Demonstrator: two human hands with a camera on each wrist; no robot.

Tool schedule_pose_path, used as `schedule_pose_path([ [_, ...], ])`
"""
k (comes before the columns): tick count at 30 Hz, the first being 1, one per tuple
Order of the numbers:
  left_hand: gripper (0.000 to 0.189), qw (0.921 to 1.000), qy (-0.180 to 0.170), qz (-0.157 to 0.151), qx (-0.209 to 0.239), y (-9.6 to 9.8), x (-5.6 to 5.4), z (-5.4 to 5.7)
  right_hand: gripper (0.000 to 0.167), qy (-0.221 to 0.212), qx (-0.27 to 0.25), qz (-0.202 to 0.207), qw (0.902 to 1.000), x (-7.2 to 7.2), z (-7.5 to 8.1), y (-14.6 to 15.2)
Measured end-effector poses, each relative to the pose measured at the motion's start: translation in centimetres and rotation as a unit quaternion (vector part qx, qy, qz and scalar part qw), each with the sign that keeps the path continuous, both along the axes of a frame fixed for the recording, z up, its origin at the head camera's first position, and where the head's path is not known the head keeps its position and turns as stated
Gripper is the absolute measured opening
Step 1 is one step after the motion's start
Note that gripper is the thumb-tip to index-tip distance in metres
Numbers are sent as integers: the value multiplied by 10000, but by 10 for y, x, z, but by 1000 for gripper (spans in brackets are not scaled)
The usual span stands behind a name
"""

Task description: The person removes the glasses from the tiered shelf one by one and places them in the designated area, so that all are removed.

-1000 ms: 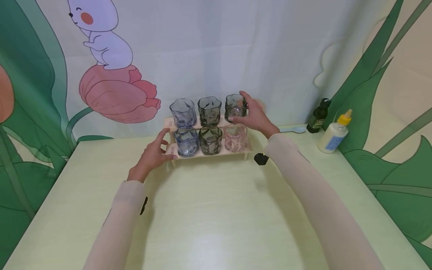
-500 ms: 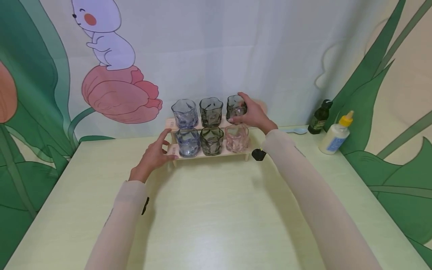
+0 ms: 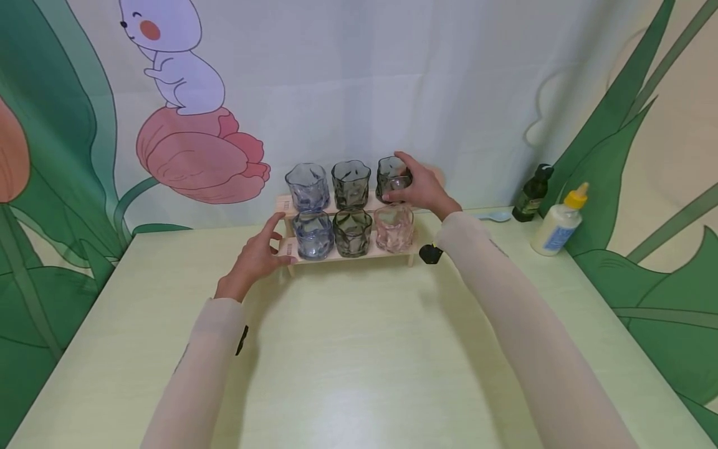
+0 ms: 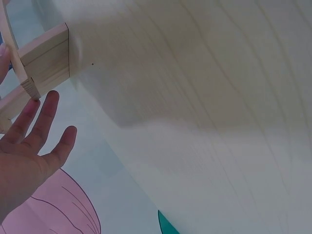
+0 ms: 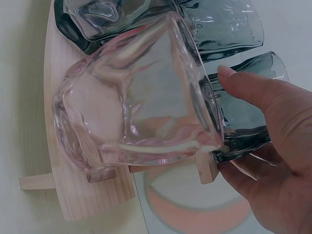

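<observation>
Honestly, hardly anything has moved since half a second ago: both hands and all six glasses look parked. Right hand (image 3: 426, 186) pinches the grey glass (image 3: 388, 179) at the right end of the upper shelf, thumb in front, fingers behind. Left hand (image 3: 252, 259) grips the rack (image 3: 285, 204) by its left end.

The rack's near the far edge of the table (image 3: 348, 349), right by the cloth (image 3: 314, 75), so most of the room is on the near side. Spoon (image 3: 498, 216) and two bottles (image 3: 556, 227) sit off to the right.

Grey glass is see-through and smoky, all dents, with a wavy rim. Can't tell if its base touches the shelf; from the right wrist, the pink glass (image 5: 136, 97) covers part of it. The left wrist view cuts off the rack and thumb.
</observation>
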State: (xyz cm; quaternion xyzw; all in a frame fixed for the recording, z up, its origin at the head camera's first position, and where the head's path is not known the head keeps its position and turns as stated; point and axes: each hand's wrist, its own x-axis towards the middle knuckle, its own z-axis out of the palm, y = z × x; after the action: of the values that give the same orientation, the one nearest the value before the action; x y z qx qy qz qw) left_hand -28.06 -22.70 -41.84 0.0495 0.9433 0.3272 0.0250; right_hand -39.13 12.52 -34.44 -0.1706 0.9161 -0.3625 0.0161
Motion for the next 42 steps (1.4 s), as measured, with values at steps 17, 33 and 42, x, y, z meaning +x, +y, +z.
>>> schedule_pose_path([
  [17, 99, 9999, 118, -74, 33, -1, -2, -5, 94, 97, -187, -105, 9997, 3, -3, -1],
  [33, 99, 10000, 64, -12, 5, 0, -1, -2, 94, 249, -185, -289, 9991, 6, 3, 10],
  [42, 99, 10000, 83, 11, 9, -1, 0, -2, 93, 365, -110, -334, 9987, 12, 3, 21],
])
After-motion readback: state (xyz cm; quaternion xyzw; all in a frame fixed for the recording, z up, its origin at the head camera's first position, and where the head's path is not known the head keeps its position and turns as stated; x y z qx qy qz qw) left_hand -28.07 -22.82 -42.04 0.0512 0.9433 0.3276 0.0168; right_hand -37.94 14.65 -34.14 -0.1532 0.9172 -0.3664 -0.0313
